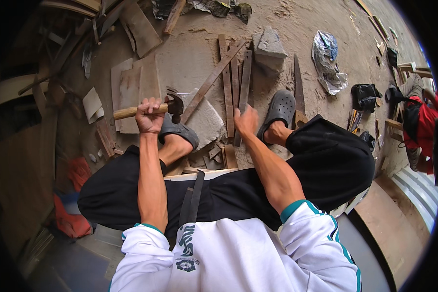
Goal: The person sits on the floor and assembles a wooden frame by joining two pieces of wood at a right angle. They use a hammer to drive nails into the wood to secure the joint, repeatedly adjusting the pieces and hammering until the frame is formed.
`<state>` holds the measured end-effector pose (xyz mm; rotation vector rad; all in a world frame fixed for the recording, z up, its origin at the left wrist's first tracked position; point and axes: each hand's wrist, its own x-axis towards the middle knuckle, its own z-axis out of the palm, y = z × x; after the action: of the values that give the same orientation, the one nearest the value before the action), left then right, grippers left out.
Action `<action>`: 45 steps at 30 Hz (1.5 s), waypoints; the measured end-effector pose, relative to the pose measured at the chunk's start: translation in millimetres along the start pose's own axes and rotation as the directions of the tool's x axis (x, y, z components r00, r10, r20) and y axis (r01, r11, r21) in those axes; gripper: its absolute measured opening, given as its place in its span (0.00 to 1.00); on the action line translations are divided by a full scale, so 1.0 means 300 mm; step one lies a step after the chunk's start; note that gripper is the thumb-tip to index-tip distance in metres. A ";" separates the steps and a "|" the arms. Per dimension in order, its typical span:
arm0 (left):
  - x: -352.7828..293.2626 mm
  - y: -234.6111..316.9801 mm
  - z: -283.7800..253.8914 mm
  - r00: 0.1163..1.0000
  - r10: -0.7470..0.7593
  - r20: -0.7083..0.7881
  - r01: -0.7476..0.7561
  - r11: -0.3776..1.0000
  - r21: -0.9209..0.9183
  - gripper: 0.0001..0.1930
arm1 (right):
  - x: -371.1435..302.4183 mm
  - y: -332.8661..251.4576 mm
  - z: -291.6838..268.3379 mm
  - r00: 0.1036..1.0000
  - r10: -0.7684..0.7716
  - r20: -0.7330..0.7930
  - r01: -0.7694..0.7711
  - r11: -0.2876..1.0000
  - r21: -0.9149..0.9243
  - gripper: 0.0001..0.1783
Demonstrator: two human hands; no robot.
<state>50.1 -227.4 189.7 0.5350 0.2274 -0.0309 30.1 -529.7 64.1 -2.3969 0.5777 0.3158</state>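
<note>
My left hand (151,116) is closed round the wooden handle of a claw hammer (175,105). The hammer lies level above my left clog, its dark metal head to the right. My right hand (246,120), smeared by motion, is over the lower part of a narrow wooden strip (246,80); whether its fingers grip the strip is not clear. Several more brown strips (226,82) lie just left of it, with one long strip (211,82) slanting across them. A pale flat slab (207,117) lies under the slanting strip, between my feet.
A rough concrete block (270,48) stands beyond the strips. Right of it lie a handsaw (299,90), crumpled silver foil (328,63) and a black bag (365,97). Boards (138,85) and scrap wood crowd the left. Another person in red (421,124) is at the far right.
</note>
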 end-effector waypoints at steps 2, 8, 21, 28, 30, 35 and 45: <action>0.015 -0.013 0.015 1.000 -0.017 0.025 0.017 1.000 0.014 0.13 | 0.076 -0.076 -0.010 0.957 -0.283 0.068 0.227 0.872 0.434 0.27; 0.023 -0.069 0.061 0.996 -0.083 0.032 0.079 0.992 0.101 0.13 | 0.015 -0.393 -0.173 0.715 -0.559 0.420 -0.070 0.540 0.839 0.19; 0.053 -0.189 0.048 0.984 -0.176 -0.032 0.177 0.983 0.056 0.12 | 0.045 -0.359 -0.320 0.843 -0.443 0.305 -0.087 0.448 0.890 0.18; 0.100 -0.266 0.110 0.936 -0.090 -0.342 0.089 0.996 -0.019 0.15 | 0.258 -0.050 -0.283 0.928 0.147 0.344 -0.362 0.586 0.725 0.17; 0.095 -0.291 0.109 0.911 -0.079 -0.405 0.068 0.997 -0.042 0.16 | 0.334 0.126 -0.248 0.877 0.323 0.357 -0.481 0.588 0.650 0.16; 0.106 -0.322 0.045 0.859 -0.046 -0.509 0.038 0.999 -0.026 0.17 | 0.422 0.363 -0.265 0.844 0.461 0.274 -0.488 0.449 0.748 0.13; 0.086 -0.364 -0.015 0.704 0.057 -0.708 0.047 0.991 0.126 0.16 | 0.180 0.034 -0.141 0.868 -0.034 0.496 -0.255 0.825 0.505 0.35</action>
<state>64.7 -318.2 125.4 0.6676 1.0004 0.1758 75.7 -581.3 71.5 -1.6280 0.4893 0.6803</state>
